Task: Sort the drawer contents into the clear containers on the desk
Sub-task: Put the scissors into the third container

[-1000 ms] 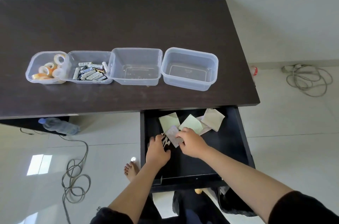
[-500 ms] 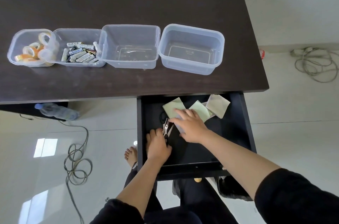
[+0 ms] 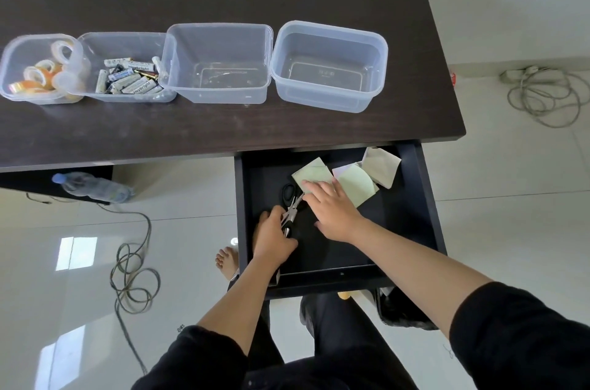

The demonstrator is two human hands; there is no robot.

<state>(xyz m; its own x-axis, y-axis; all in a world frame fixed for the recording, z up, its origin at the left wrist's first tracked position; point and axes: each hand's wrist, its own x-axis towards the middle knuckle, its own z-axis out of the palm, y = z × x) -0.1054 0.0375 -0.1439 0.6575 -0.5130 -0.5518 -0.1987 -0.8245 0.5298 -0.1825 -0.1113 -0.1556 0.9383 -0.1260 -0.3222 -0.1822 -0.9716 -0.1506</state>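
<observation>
Lower centre of frame, open drawer: left hand closes around scissors, right hand flat, fingers spread on paper notes. Scissors look stiff, light, pointed; best held mid-body. Notes flimsy, pinch an edge

the only words i can read are "heybright", printed on several batteries in the second clear container from my left on the bench. embossed marks on the empty containers' bottoms are too faint.
</observation>
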